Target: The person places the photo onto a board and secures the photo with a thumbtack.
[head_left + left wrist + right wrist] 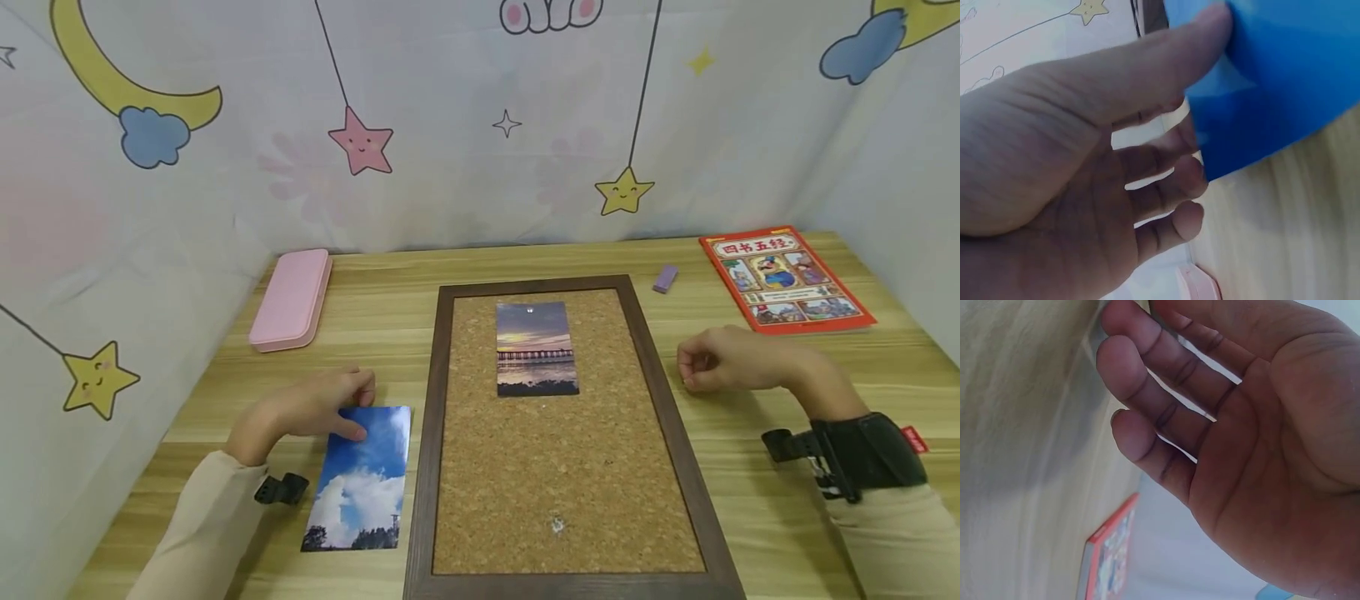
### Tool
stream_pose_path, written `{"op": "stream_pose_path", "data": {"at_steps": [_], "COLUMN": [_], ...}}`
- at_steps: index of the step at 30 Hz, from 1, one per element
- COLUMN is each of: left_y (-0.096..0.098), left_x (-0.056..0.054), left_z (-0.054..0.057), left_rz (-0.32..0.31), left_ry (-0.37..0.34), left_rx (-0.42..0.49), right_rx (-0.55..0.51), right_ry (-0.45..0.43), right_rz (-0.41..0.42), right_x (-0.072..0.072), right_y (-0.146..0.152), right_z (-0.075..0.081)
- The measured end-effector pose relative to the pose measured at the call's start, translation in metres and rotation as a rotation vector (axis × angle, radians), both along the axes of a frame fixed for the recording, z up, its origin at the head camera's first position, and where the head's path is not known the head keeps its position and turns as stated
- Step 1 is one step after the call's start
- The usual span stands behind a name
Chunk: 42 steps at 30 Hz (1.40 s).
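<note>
My left hand (pixel 318 404) pinches the top corner of a photo of blue sky and clouds (pixel 360 492), thumb on its face and fingertips at its edge. In the left wrist view the thumb covers part of the blue print (pixel 1285 81). Left of my right hand (pixel 738 358) lies a cork board (pixel 555 467) in a dark wooden frame. A sunset pier photo (pixel 534 354) is fixed to its upper part by a small pin (pixel 530 310). The right fingers are loosely curled beside the frame, and nothing shows in them in the right wrist view.
A pink case (pixel 291 300) lies at the back left of the wooden table. At the back right are a small purple block (pixel 665 279) and a red booklet (pixel 783 279). Low on the cork sits a small shiny cluster (pixel 557 525). A printed curtain (pixel 450 167) hangs behind.
</note>
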State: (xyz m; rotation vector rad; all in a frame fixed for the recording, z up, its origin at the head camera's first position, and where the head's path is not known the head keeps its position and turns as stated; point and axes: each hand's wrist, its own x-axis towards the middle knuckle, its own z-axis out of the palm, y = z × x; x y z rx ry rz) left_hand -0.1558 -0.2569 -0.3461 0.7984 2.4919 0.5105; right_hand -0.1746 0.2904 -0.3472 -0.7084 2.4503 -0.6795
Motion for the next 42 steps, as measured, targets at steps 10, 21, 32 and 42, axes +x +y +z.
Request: {"op": "stream_pose_path", "data": {"at_steps": [10,21,32,42], "left_y": [-0.012,0.003,0.072,0.132], "left_x": [0.000,-0.009,-0.019,-0.028], "left_z": [0.012,0.018,0.013,0.013], "left_rz": [-0.220,-0.459,-0.432,-0.397], "left_ry": [-0.160,-0.315,-0.237,-0.144], "left_rx": [0.163,0.285,0.214,0.148], "right_rx": [-0.033,-0.089,-0.061,-0.071], "right_ry": [0.007,-0.018,0.034,0.091], "right_rz": [0.038,0.062,0.110,0.203], "right_x": [0.002,0.004,0.003,-0.003], "right_y": [-0.009,-0.024,-0.048,-0.085], "right_z": [0.008,0.020,0.032,0.034]}}
